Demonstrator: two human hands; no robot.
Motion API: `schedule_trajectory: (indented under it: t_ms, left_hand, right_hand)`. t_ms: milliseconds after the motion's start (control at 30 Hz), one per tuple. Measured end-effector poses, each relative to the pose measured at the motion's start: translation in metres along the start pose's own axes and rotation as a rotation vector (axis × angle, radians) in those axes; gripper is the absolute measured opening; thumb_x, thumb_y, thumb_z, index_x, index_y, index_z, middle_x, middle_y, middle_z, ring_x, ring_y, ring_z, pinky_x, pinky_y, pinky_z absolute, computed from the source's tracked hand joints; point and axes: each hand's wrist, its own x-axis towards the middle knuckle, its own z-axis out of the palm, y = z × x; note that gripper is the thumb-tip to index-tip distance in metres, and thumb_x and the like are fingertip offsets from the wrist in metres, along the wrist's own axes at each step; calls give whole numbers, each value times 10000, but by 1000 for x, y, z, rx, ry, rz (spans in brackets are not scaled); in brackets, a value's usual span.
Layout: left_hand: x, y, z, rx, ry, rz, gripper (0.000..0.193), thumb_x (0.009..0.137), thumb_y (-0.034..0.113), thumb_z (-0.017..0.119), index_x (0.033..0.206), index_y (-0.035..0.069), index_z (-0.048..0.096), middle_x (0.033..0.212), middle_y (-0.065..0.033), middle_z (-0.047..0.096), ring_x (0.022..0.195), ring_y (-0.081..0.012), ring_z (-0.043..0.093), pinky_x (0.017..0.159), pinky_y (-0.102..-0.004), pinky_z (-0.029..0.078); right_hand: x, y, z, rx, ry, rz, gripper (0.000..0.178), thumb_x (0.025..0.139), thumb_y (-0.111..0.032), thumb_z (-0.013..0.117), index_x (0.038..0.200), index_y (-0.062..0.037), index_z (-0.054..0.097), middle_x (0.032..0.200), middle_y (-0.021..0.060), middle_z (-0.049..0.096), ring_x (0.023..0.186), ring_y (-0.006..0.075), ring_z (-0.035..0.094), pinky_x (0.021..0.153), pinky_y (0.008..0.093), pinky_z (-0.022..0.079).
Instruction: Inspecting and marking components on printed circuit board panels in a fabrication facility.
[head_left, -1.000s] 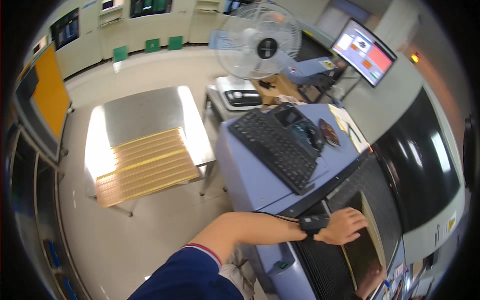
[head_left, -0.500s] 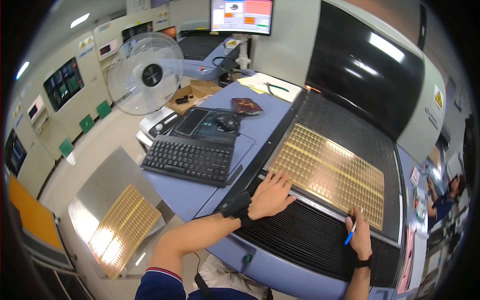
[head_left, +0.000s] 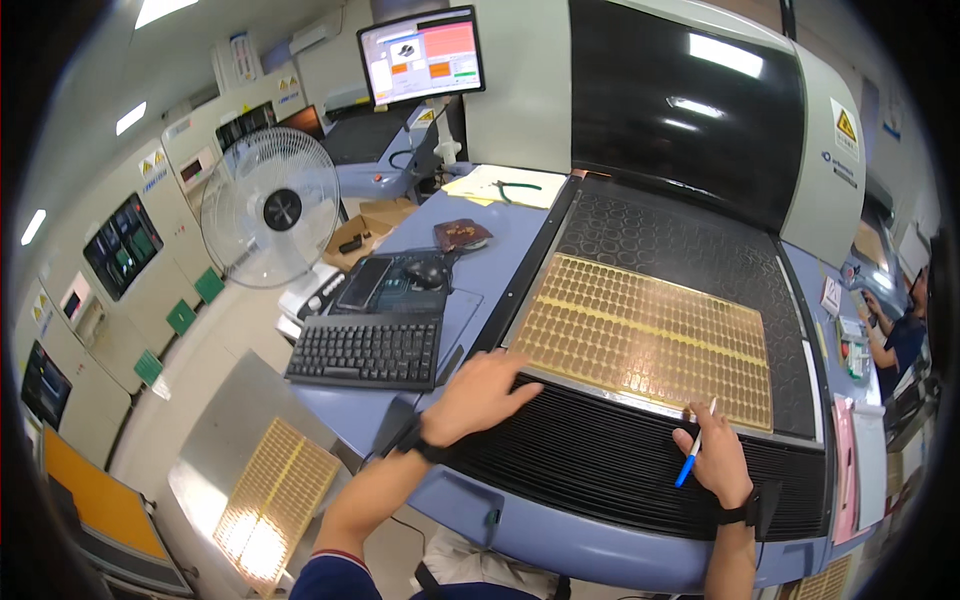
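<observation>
A gold panel [head_left: 640, 345] with a grid of small oval cells lies flat on the black textured bed of a large machine. My left hand [head_left: 478, 395] is open at the panel's near left corner, above the black ribbed strip; whether its fingertips touch the panel I cannot tell. My right hand [head_left: 718, 462] is closed on a white pen with a blue end [head_left: 686, 468], which slants between thumb and fingers. That hand's fingertips rest by the panel's near edge, toward its right side. Dark bands circle both wrists.
Left of the bed are a keyboard [head_left: 365, 352], mouse [head_left: 425, 274], phone [head_left: 364, 284], brown pouch [head_left: 462, 235] and green-handled pliers [head_left: 517, 188]. Beyond stand a fan [head_left: 270, 205] and monitor [head_left: 422, 55]. Another gold panel [head_left: 275, 490] lies low at left. A co-worker [head_left: 905, 340] is at far right.
The view has tilted up. My left hand has drawn back leftward along the panel's near edge to its corner. My right hand keeps the pen near the same edge.
</observation>
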Motion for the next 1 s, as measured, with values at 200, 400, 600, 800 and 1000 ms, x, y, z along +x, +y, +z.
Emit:
schedule_trajectory:
  t_ms: [200,400,600,800,1000]
  left_hand:
    - [-91,-75,-46,514,469,-319,493,901,329,682,1237,-25,619,1218,-249,651,1206,-402,576,1043,-497,430]
    - [-122,-100,-59,509,362,-630,399,921,316,648,1130,-22,679,1064,-202,717,1058,-366,658,1048,-516,424]
    - [-68,-34,-43,298,544,-171,257,871,183,699,1063,12,703,971,-162,720,939,-361,666,994,-479,467]
    - [10,53,25,104,235,534,212,825,136,691,996,11,685,858,-123,685,833,-291,662,782,-391,524]
    - [14,69,98,-357,254,840,224,867,155,668,1064,48,683,844,-69,666,833,-246,660,775,-369,530]
  right_hand:
    - [1,10,9,-6,99,-60,384,893,-237,709,1165,-1,575,1097,275,637,1083,484,576,985,537,450]
    - [-2,19,3,-22,60,-80,457,943,-294,662,1222,51,552,1104,311,649,1203,527,532,1117,549,375]
    - [-1,-4,-2,74,51,23,444,928,-224,683,1264,29,540,1116,312,629,1116,515,571,960,532,486]
    - [-22,-38,12,231,68,-333,505,871,-109,726,1324,3,532,1228,304,614,1103,486,613,921,478,521]
    - [-28,-46,24,214,-46,-402,462,810,-32,732,1239,59,585,1140,298,662,1092,454,647,916,439,526]
